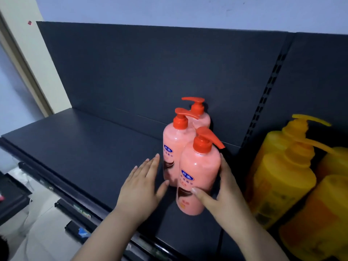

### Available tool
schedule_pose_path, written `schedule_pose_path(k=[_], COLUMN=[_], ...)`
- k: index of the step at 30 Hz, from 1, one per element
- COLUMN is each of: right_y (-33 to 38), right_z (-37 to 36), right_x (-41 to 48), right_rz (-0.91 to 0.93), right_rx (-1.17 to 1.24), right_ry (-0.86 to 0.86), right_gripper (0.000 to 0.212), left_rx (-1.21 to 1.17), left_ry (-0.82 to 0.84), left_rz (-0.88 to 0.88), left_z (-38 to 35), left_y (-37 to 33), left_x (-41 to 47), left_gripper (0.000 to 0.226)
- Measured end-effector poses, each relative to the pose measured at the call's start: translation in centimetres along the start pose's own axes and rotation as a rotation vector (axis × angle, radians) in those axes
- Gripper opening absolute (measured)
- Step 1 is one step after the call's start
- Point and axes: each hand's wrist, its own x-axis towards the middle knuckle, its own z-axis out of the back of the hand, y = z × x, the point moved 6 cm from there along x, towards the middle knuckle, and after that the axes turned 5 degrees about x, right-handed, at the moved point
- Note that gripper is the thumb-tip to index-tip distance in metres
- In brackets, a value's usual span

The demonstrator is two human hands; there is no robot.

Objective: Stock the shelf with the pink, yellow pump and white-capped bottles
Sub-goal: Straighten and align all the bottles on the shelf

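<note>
Three pink pump bottles with red pumps stand in a row on the dark shelf point(84, 147), against its right end. My right hand point(224, 193) grips the front pink bottle point(199, 166), thumb across its label and fingers round its right side. The middle pink bottle point(174, 144) and the rear pink bottle point(201, 119) stand behind it. My left hand point(141, 185) is flat with fingers straight, fingertips close to the middle bottle's lower left side. Several yellow pump bottles point(286, 176) fill the neighbouring bay on the right. No white-capped bottle is in view.
A perforated upright post point(263, 102) divides the two shelf bays. The shelf's front rail point(56, 178) runs diagonally at lower left, with lower shelf edges and floor beneath. A dark back panel point(150, 72) rises behind the bottles.
</note>
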Motion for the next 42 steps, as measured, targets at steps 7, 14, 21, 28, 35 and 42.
schedule_pose_path(k=[7,14,21,28,35,42], right_y=[1.6,2.9,3.7,4.5,14.9,15.6], right_z=[-0.7,-0.7,-1.7,-3.9,6.2,4.7], right_x=[1.2,0.6,-0.7,-2.6,2.2,14.4], right_rz=[-0.020,-0.084,-0.092,-0.308,-0.323,-0.281], right_rx=[0.183,0.069,0.074,-0.061,-0.740,-0.766], right_ry=[-0.278,-0.411,-0.367,-0.035,-0.255,-0.215], right_gripper=[0.098,0.086,0.089,0.095,0.060,0.041], left_rx=[-0.415,-0.736,-0.682,-0.687,-0.401,-0.072], left_ry=[-0.014,0.039,0.010,0.159,0.079,0.108], left_rz=[-0.149,-0.436,-0.502,-0.633,-0.667,-0.659], left_z=[3.6,5.2,4.2,3.8,6.1,6.9], left_y=[0.1,-2.0,-1.6,0.3,1.5,0.6], left_x=[6.2,10.5,11.4,10.5,12.0,16.1], left_gripper=[0.083,0.072,0.074,0.081,0.064,0.058])
